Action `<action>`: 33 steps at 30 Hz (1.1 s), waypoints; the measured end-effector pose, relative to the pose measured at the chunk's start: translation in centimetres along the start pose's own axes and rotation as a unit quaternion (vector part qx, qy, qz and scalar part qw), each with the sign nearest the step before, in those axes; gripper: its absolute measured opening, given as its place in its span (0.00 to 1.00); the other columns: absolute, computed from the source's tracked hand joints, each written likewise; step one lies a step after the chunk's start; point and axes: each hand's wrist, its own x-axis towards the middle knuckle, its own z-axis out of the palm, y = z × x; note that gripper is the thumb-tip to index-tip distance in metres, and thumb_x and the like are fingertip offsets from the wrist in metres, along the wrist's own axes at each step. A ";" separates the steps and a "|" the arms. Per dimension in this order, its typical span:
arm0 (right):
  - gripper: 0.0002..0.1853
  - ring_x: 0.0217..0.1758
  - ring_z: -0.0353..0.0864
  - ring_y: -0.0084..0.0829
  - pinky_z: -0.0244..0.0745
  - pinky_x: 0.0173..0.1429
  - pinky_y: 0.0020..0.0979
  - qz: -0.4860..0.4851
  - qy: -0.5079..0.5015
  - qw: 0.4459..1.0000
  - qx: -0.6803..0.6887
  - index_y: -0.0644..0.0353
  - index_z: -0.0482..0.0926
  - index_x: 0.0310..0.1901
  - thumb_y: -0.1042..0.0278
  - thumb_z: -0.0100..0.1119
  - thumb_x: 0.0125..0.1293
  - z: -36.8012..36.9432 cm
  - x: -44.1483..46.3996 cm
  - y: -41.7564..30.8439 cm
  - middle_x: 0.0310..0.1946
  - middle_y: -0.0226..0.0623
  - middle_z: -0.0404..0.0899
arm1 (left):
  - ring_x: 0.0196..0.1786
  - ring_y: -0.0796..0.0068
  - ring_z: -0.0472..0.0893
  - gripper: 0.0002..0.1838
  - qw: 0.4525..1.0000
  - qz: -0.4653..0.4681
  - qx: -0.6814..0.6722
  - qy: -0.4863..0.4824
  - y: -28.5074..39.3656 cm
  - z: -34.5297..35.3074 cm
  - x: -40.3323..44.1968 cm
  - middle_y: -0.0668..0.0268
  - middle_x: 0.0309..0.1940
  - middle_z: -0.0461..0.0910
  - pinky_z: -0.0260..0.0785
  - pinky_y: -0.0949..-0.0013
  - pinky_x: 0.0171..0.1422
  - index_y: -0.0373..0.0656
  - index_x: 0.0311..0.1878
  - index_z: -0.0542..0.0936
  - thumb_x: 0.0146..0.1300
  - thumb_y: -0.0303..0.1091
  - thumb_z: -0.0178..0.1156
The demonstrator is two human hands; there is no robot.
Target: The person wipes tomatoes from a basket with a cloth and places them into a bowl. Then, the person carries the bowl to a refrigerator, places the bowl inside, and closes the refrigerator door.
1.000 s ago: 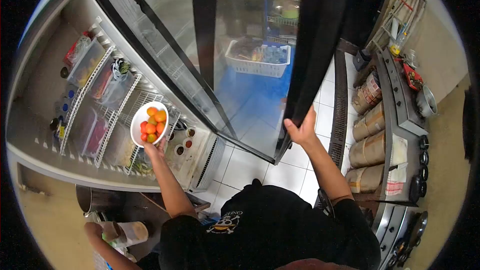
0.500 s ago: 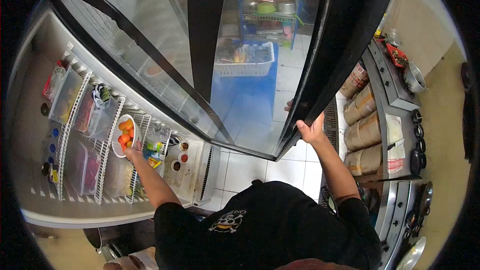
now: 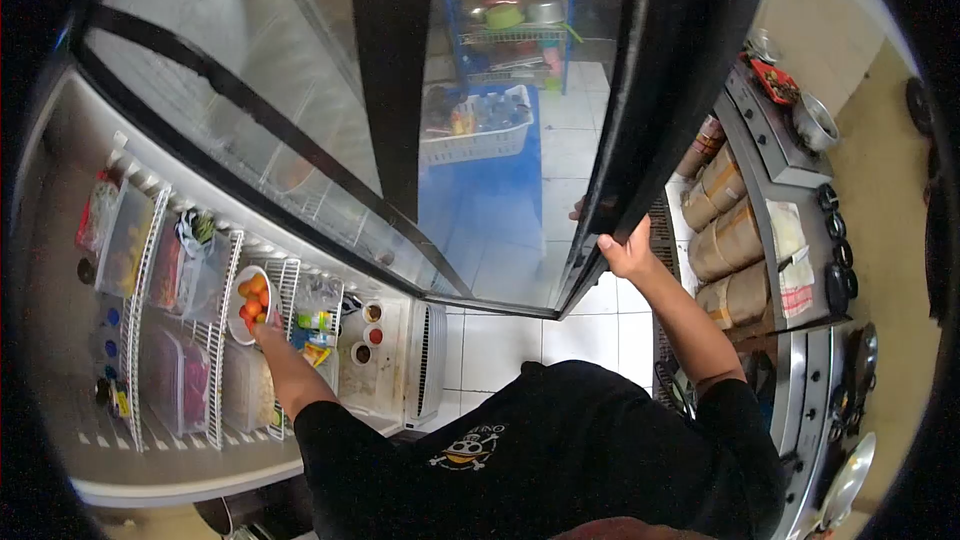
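On the left, inside an upright fridge, my left hand is closed on the near rim of a white bowl. Several orange-red tomatoes fill it. The bowl is between two white wire shelves; whether it rests on one I cannot tell. My right hand grips the dark edge of the glass fridge door, which stands open in front of me. Its thumb is on the near side, with some fingertips showing past the edge.
Clear plastic containers and packets share the fridge shelves. Small spice cups are at the fridge's bottom. Beyond the glass are a white basket on a blue surface and a rack. Stoves and wrapped cylinders line the right side.
The view has shifted slightly, so the fridge shelves appear lower and further left. Both hands keep their holds, the left on the bowl and the right on the fridge door.
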 end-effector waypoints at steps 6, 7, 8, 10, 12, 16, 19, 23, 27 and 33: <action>0.27 0.38 0.76 0.35 0.73 0.44 0.35 0.016 0.054 0.998 -0.032 0.71 0.65 0.51 0.58 0.58 0.58 0.8 -0.4 -0.2 0.36 0.44 0.75 | 0.41 0.60 0.81 0.22 0.938 0.140 -0.005 0.317 -1.7 3.6 -7.1 0.53 0.49 0.76 0.76 0.62 0.37 0.37 0.52 0.73 0.58 0.41 0.54; 0.28 0.29 0.73 0.31 0.71 0.36 0.31 -0.007 0.078 0.996 -0.045 0.68 0.63 0.50 0.58 0.60 0.55 1.2 -0.3 -0.1 0.28 0.39 0.73 | 0.37 0.63 0.78 0.17 0.931 0.194 0.028 0.307 -3.6 3.9 -8.9 0.56 0.43 0.74 0.73 0.64 0.34 0.39 0.47 0.72 0.60 0.41 0.52; 0.29 0.27 0.73 0.33 0.71 0.35 0.32 0.012 0.065 0.994 -0.085 0.68 0.63 0.52 0.58 0.61 0.55 1.0 -0.6 -0.6 0.27 0.41 0.72 | 0.33 0.67 0.76 0.13 0.940 0.238 0.065 0.236 -6.8 4.1 -10.9 0.60 0.37 0.72 0.70 0.66 0.31 0.41 0.42 0.71 0.62 0.41 0.51; 0.34 0.30 0.77 0.40 0.72 0.37 0.36 0.013 0.080 0.992 -0.098 0.70 0.62 0.55 0.56 0.64 0.55 1.5 -1.0 -2.1 0.30 0.47 0.75 | 0.25 0.74 0.71 0.12 0.965 0.244 0.086 0.043 -15.0 4.4 -16.4 0.67 0.24 0.69 0.65 0.71 0.26 0.44 0.32 0.69 0.67 0.42 0.47; 0.43 0.44 0.79 0.50 0.74 0.49 0.39 0.068 0.017 0.990 -0.124 0.71 0.58 0.62 0.50 0.66 0.54 1.3 -3.8 -0.7 0.43 0.57 0.76 | 0.21 0.80 0.66 0.17 0.977 0.163 0.101 -0.096 -24.3 3.7 -25.2 0.70 0.19 0.66 0.55 0.76 0.20 0.49 0.25 0.63 0.69 0.46 0.44; 0.42 0.60 0.70 0.52 0.65 0.63 0.42 0.047 -0.133 0.973 -0.181 0.66 0.62 0.62 0.44 0.64 0.54 -0.8 -8.3 -3.8 0.58 0.57 0.68 | 0.44 0.68 0.74 0.28 0.989 -0.052 0.121 -0.060 -35.8 -1.4 -41.0 0.62 0.46 0.74 0.65 0.61 0.45 0.44 0.56 0.67 0.66 0.57 0.40; 0.35 0.64 0.64 0.49 0.59 0.68 0.43 0.087 -0.188 0.971 -0.119 0.59 0.65 0.63 0.46 0.58 0.59 -3.8 -13.9 -3.6 0.61 0.51 0.66 | 0.52 0.64 0.72 0.31 0.990 -0.023 0.122 -0.072 -37.2 -5.2 -48.7 0.61 0.52 0.72 0.61 0.56 0.52 0.43 0.58 0.66 0.66 0.60 0.39; 0.31 0.60 0.69 0.47 0.66 0.62 0.41 0.224 -0.250 0.939 -0.073 0.61 0.66 0.61 0.52 0.59 0.61 -10.2 -21.8 -1.6 0.57 0.50 0.71 | 0.54 0.60 0.71 0.27 0.865 0.473 0.154 -0.064 -29.7 -5.6 -57.9 0.52 0.53 0.71 0.61 0.59 0.60 0.31 0.57 0.66 0.70 0.48 0.42; 0.25 0.47 0.79 0.38 0.75 0.51 0.34 0.306 -0.250 0.918 -0.029 0.62 0.69 0.57 0.61 0.63 0.60 -15.4 -27.9 -0.9 0.45 0.45 0.78 | 0.60 0.54 0.68 0.44 0.701 0.690 0.179 0.026 -20.7 -1.9 -66.0 0.47 0.61 0.63 0.58 0.56 0.66 0.30 0.64 0.57 0.56 0.52 0.63; 0.21 0.35 0.76 0.23 0.73 0.38 0.25 0.395 -0.151 0.906 0.032 0.62 0.70 0.56 0.65 0.60 0.63 -21.2 -32.4 0.2 0.40 0.37 0.78 | 0.55 0.49 0.71 0.50 0.653 0.632 0.339 0.244 -16.4 -4.3 -63.4 0.45 0.53 0.68 0.64 0.54 0.60 0.27 0.60 0.61 0.42 0.50 0.75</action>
